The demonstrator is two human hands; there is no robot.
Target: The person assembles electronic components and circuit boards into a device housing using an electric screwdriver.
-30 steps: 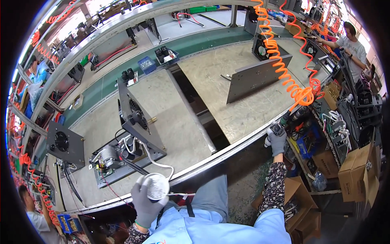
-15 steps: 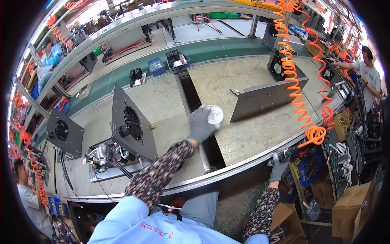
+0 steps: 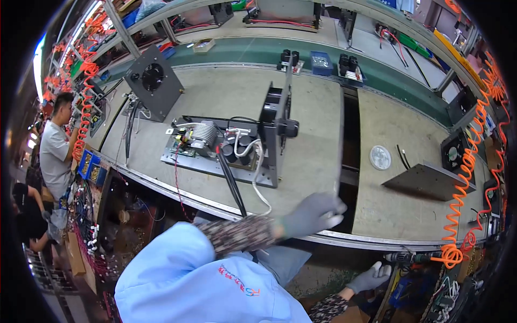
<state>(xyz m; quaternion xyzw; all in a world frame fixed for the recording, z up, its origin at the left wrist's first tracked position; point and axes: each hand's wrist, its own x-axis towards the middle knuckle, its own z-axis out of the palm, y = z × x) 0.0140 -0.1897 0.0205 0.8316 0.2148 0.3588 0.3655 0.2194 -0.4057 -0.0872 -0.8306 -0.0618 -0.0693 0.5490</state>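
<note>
My left hand (image 3: 314,215), in a grey glove, hovers over the front edge of the workbench, slightly blurred, fingers loosely bent and apart around nothing. Below the bench edge at right, my gloved right hand (image 3: 370,277) is open, just under a dark power screwdriver (image 3: 410,258) and apart from it. The round white dish (image 3: 380,158) lies on the right bench top. Left of centre stands an opened unit: a circuit board with a ribbed silver coil (image 3: 203,134), and an upright dark panel (image 3: 280,110) with a fan, seen nearly edge-on. Black and white cables run from it toward the front edge.
A dark panel (image 3: 431,182) leans on the right bench. Another fan panel (image 3: 154,81) stands far left. A dark gap (image 3: 351,140) splits the bench tops. Blue bins (image 3: 321,63) sit along the green strip behind. Orange coiled hoses (image 3: 467,188) hang at right. A co-worker (image 3: 55,142) stands left.
My left hand has let go of the white dish, now on the right bench, and drawn back toward me. My right hand has come off the screwdriver. The view has swung left.
</note>
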